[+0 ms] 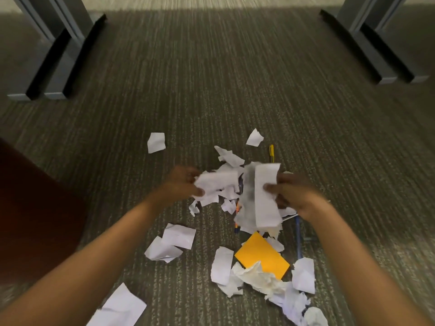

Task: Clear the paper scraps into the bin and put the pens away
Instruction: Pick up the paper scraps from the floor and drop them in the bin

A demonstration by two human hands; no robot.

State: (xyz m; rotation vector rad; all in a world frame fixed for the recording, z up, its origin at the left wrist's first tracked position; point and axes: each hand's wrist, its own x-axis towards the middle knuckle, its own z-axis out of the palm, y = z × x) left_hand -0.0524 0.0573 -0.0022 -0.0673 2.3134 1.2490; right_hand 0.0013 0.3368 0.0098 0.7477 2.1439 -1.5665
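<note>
i see striped grey-green carpet point(211, 78) with grey metal desk feet point(54, 67) at both far corners. motion blurs both hands. my left hand point(181, 184) is closed on crumpled white paper scraps point(217, 184); my right hand point(292, 194) pinches a long strip point(266, 196). a yellow pen point(271, 152) lies beyond; a blue pen point(299, 238) is half buried beside a smooth orange sheet point(262, 255).
</note>
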